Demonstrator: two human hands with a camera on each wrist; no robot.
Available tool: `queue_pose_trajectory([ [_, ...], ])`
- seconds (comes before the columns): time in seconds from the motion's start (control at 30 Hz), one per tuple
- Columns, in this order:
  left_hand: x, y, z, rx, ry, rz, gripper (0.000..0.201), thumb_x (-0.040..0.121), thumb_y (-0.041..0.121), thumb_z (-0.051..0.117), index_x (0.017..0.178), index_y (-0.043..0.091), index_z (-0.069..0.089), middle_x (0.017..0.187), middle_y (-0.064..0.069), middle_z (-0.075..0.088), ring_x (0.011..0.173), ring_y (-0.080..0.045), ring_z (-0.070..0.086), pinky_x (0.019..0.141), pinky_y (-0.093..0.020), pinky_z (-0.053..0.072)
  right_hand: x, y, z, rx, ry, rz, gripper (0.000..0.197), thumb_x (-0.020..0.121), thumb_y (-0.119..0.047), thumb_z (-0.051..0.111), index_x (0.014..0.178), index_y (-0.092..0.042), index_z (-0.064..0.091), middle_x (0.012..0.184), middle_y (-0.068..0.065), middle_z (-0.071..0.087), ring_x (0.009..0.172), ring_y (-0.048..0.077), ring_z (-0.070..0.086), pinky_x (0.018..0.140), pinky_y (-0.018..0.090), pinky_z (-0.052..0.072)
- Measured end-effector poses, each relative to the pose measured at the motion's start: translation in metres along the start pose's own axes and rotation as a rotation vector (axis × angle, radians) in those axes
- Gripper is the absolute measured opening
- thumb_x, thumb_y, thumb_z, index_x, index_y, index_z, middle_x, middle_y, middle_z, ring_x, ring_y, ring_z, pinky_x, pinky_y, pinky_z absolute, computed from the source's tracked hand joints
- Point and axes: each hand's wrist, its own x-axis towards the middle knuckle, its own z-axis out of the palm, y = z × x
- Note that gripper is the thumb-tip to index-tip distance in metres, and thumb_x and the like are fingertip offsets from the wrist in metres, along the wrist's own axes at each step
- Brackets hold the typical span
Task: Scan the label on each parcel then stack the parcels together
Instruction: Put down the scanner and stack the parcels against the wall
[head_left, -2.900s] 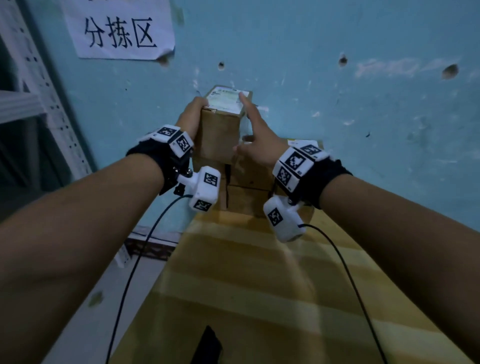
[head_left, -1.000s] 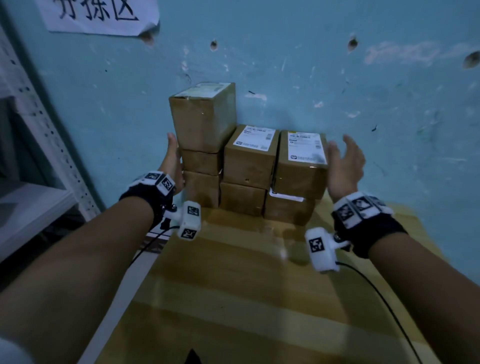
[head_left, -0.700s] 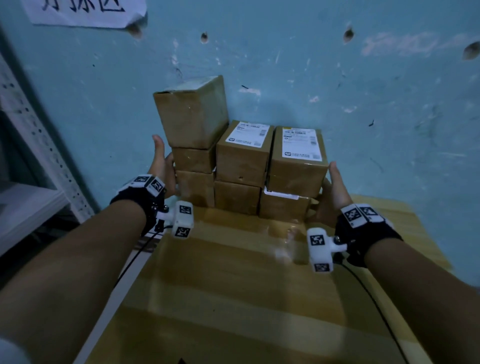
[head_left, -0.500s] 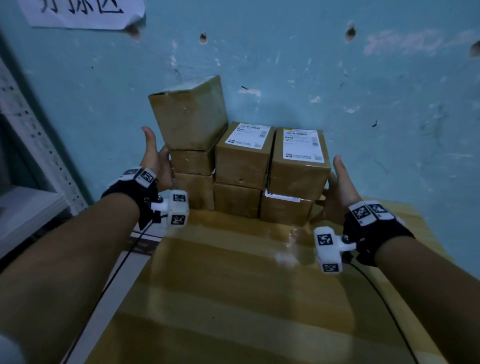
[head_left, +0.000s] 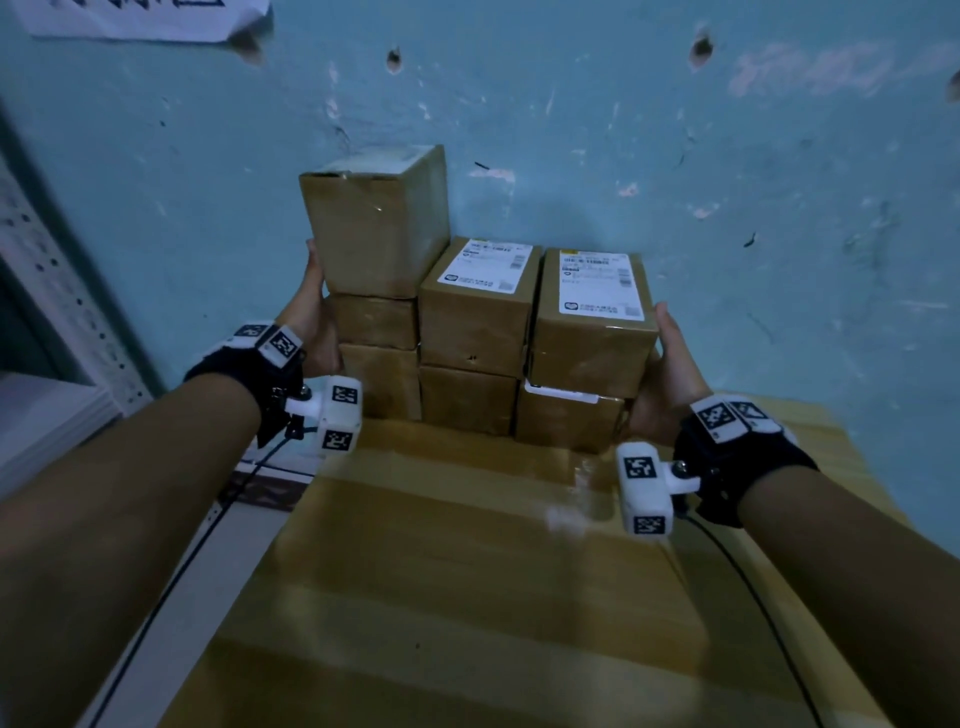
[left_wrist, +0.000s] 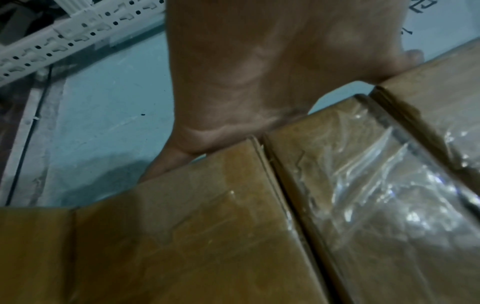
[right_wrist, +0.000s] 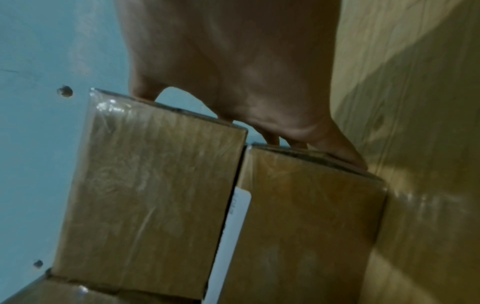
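Observation:
Several brown cardboard parcels stand stacked against the blue wall on a wooden table (head_left: 467, 571). The left column is three high, with a tilted top parcel (head_left: 376, 223). The middle parcel (head_left: 475, 306) and the right parcel (head_left: 592, 322) each show a white label on top and sit on lower parcels. My left hand (head_left: 311, 312) presses flat against the left side of the left column (left_wrist: 182, 236). My right hand (head_left: 670, 374) presses flat against the right side of the right column (right_wrist: 298, 216). Both hands' fingers are straight; the fingertips lie hidden behind the parcels.
A white perforated metal shelf frame (head_left: 47, 291) stands at the left, beside the table's left edge. A paper sign (head_left: 145, 18) hangs on the wall (head_left: 753, 182) at top left. Cables run from both wrist cameras over the table.
Both hands left the top parcel, dropped to the outer sides of the stack and closed in against it. The top left parcel has tilted slightly.

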Motion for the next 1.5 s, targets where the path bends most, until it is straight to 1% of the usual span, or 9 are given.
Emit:
queue_pose_trajectory([
  [0.27, -0.003, -0.007, 0.013, 0.067, -0.067, -0.017, 0.095, 0.072, 0.085, 0.003, 0.115, 0.02, 0.058, 0.087, -0.008, 0.074, 0.073, -0.026, 0.073, 0.051, -0.041, 0.056, -0.002, -0.007, -0.02, -0.107, 0.078, -0.004, 0.068, 0.085, -0.073, 0.02, 0.103, -0.026, 0.065, 0.086, 0.005, 0.076, 0.078, 0.025, 0.072, 0.07, 0.036, 0.047],
  [0.4, -0.004, -0.002, 0.01, 0.04, -0.053, 0.023, 0.1, 0.073, 0.083, -0.002, 0.131, 0.02, 0.049, 0.111, -0.009, 0.067, 0.095, -0.029, 0.066, 0.067, -0.045, 0.053, -0.007, -0.015, -0.021, -0.1, 0.206, 0.002, 0.076, 0.08, -0.079, 0.022, 0.134, -0.032, 0.048, 0.133, 0.008, 0.055, 0.125, 0.029, 0.05, 0.089, 0.044, 0.046],
  [0.5, -0.01, 0.021, 0.006, 0.051, 0.069, 0.14, 0.089, 0.08, 0.076, -0.006, 0.134, 0.025, 0.044, 0.114, -0.003, 0.059, 0.088, -0.022, 0.065, 0.067, -0.036, 0.051, -0.018, -0.042, -0.01, -0.167, 0.375, -0.211, 0.087, 0.074, -0.075, 0.035, 0.145, -0.024, 0.032, 0.154, 0.006, 0.027, 0.142, 0.021, 0.023, 0.114, 0.041, 0.016],
  [0.57, -0.018, 0.045, 0.004, 0.057, 0.118, 0.225, 0.084, 0.083, 0.073, -0.007, 0.128, 0.028, 0.047, 0.11, 0.001, 0.058, 0.079, -0.015, 0.068, 0.078, -0.032, 0.052, -0.028, -0.068, 0.007, -0.227, 0.437, -0.464, 0.084, 0.064, -0.066, 0.039, 0.136, -0.024, 0.04, 0.148, 0.0, 0.035, 0.13, 0.013, 0.033, 0.104, 0.03, 0.019],
  [0.67, -0.031, 0.076, 0.004, 0.053, 0.1, 0.275, 0.084, 0.082, 0.076, 0.001, 0.149, 0.028, 0.017, 0.145, -0.004, 0.04, 0.119, -0.023, 0.051, 0.101, -0.049, 0.031, -0.035, -0.098, 0.045, -0.372, 0.354, -0.6, 0.061, 0.075, -0.06, 0.035, 0.125, -0.026, 0.046, 0.145, -0.002, 0.038, 0.129, 0.009, 0.036, 0.096, 0.022, 0.017],
  [0.93, -0.046, 0.077, 0.028, 0.293, 0.119, 0.107, 0.063, 0.088, 0.069, 0.021, 0.125, 0.026, 0.051, 0.109, -0.008, 0.056, 0.081, -0.024, 0.054, 0.062, -0.033, 0.039, -0.012, -0.061, 0.161, -0.574, -0.127, -0.09, 0.056, 0.093, -0.059, 0.028, 0.133, -0.022, 0.039, 0.124, 0.006, 0.051, 0.091, 0.022, 0.056, 0.084, 0.034, 0.046],
  [1.23, -0.051, 0.075, 0.049, 0.296, 0.089, 0.207, 0.044, 0.093, 0.052, 0.028, 0.081, 0.024, 0.06, 0.071, 0.0, 0.067, 0.062, -0.015, 0.062, 0.042, -0.012, 0.046, -0.013, -0.053, 0.182, -0.575, -0.094, -0.047, 0.04, 0.089, -0.061, 0.039, 0.093, -0.025, 0.053, 0.086, 0.001, 0.057, 0.093, 0.021, 0.057, 0.088, 0.035, 0.045],
  [1.33, -0.057, 0.086, 0.059, 0.285, 0.055, 0.232, 0.041, 0.09, 0.054, 0.03, 0.078, 0.026, 0.058, 0.083, 0.0, 0.061, 0.078, -0.018, 0.054, 0.062, -0.024, 0.038, -0.021, -0.066, 0.175, -0.497, -0.081, -0.128, 0.048, 0.089, -0.058, 0.043, 0.12, -0.021, 0.049, 0.108, 0.006, 0.056, 0.096, 0.024, 0.059, 0.074, 0.037, 0.05],
  [1.5, -0.066, 0.093, 0.094, 0.329, -0.009, 0.259, 0.039, 0.094, 0.053, 0.027, 0.086, 0.028, 0.056, 0.086, 0.002, 0.057, 0.074, -0.013, 0.054, 0.05, -0.014, 0.043, -0.028, -0.09, 0.16, -0.39, 0.05, -0.146, 0.071, 0.08, -0.064, 0.054, 0.135, -0.023, 0.039, 0.136, 0.012, 0.043, 0.113, 0.036, 0.053, 0.061, 0.047, 0.052],
])
